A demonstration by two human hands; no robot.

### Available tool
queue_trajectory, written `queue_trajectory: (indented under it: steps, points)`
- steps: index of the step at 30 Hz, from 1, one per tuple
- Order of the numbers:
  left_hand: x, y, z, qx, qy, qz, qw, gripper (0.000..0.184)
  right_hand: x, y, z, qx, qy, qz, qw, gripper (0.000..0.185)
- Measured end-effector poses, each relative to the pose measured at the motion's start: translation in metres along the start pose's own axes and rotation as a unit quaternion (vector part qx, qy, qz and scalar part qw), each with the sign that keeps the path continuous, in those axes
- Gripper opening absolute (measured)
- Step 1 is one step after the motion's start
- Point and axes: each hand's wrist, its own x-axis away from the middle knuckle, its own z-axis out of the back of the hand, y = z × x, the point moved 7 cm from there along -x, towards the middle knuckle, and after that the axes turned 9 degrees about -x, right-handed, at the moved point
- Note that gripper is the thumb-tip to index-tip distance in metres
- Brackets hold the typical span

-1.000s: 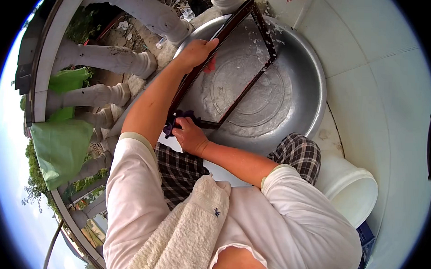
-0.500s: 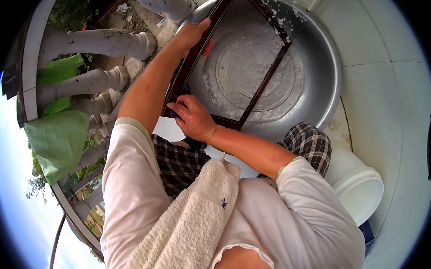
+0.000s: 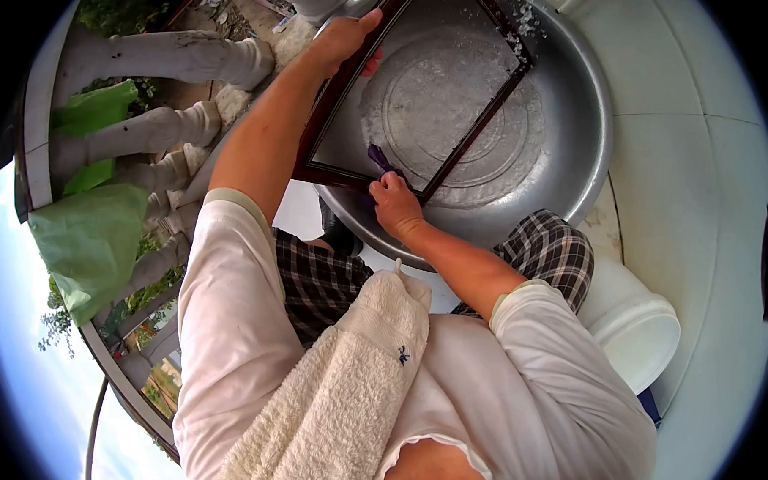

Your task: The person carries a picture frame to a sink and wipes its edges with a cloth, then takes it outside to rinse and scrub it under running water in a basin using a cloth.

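Over the basin (image 3: pixel 569 145), the left hand (image 3: pixel 345 42) grips the frame (image 3: pixel 336 103); the right hand (image 3: pixel 394 204) pinches a purple cloth (image 3: pixel 383 159). The latter has shifted rightward.

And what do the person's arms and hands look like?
The left hand and right hand are bare, with no gloves. No watch shows. The upper arms have loose white sleeves, with pale yellowish-green trim at the ends.

The person is wearing a white short-sleeved shirt (image 3: pixel 548 385) with pale greenish sleeve bands (image 3: pixel 238 200) and a wavy neckline (image 3: pixel 436 440), plus dark plaid bottoms (image 3: pixel 549 246); a cream towel (image 3: pixel 337 382) is hanging over the shirt, showing a small dark-blue motif (image 3: pixel 404 355).
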Motion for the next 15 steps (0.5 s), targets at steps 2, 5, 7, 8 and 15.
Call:
queue_trajectory:
  steps: [2,5,7,8,15]
  points:
    - [-0.001,0.003,0.0,0.006,0.007,-0.016,1.0,0.051,0.01,0.043,-0.004,0.034,-0.048,-0.082,0.995,0.018]
    - [0.015,0.021,-0.005,-0.029,-0.003,-0.029,0.999,0.051,0.011,0.091,0.015,0.026,-0.009,-0.204,0.979,0.021]
    - [0.029,0.032,-0.013,-0.027,0.031,-0.059,0.997,0.05,0.008,0.12,0.036,-0.016,0.074,-0.273,0.959,0.023]
    - [0.039,0.035,-0.015,-0.033,0.033,-0.056,0.997,0.051,0.003,0.132,0.043,-0.048,0.132,-0.294,0.945,0.023]
    - [0.093,0.04,0.031,-0.007,0.098,-0.141,0.985,0.062,-0.075,0.138,0.185,-0.51,0.451,-0.257,0.686,0.026]
